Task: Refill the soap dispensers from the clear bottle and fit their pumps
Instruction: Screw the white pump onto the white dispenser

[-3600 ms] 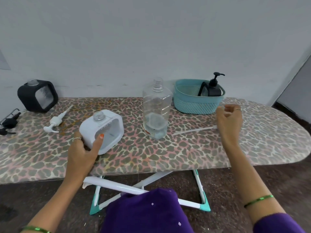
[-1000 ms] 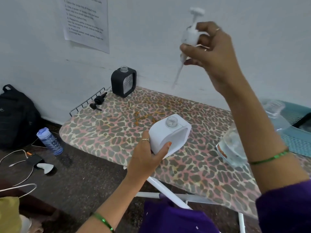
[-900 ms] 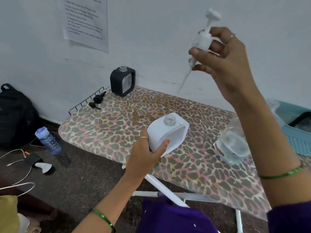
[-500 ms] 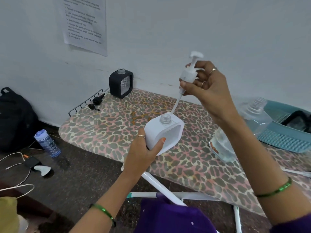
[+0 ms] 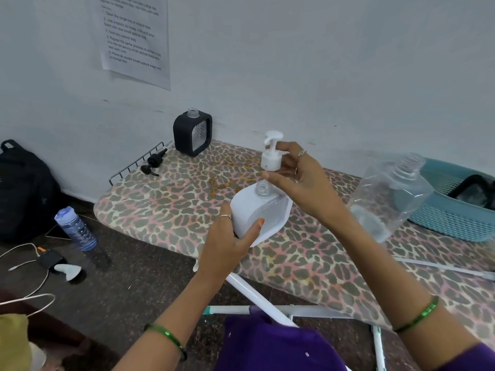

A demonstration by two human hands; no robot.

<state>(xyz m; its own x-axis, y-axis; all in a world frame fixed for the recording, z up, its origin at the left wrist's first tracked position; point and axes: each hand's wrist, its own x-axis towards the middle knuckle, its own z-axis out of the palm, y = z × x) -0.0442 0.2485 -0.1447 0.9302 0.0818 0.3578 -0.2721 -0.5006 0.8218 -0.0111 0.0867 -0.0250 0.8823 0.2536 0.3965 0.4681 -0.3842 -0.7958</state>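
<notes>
Currently, head view, the only 1 available: left hand (image 5: 227, 238) grips the white dispenser (image 5: 257, 214) by its lower side, thumb across the front face, holding it tilted at the near edge of the ironing board (image 5: 171, 199). Right hand (image 5: 300, 180) pinches the white pump (image 5: 271, 153) at its collar, fingers curled round it; the collar sits just above the dispenser's clear threaded neck, not yet seated, and the dip tube appears to run into the neck. Liquid level in the white dispenser: cannot tell. Clear bottle (image 5: 388, 199) stands uncapped to the right, near the teal basket (image 5: 455, 223), only a little liquid at its bottom. Inside the basket lies a dark object, partly cut off, probably another dispenser. Black dispenser (image 5: 192, 133) stands at the far corner against the wall, neck open, no pump; black pump (image 5: 154, 163) lies near it on the board. Judgement: task partway. Remaining: screw down the white pump, then fit the black pump; whether the black unit needs filling is unclear.
</notes>
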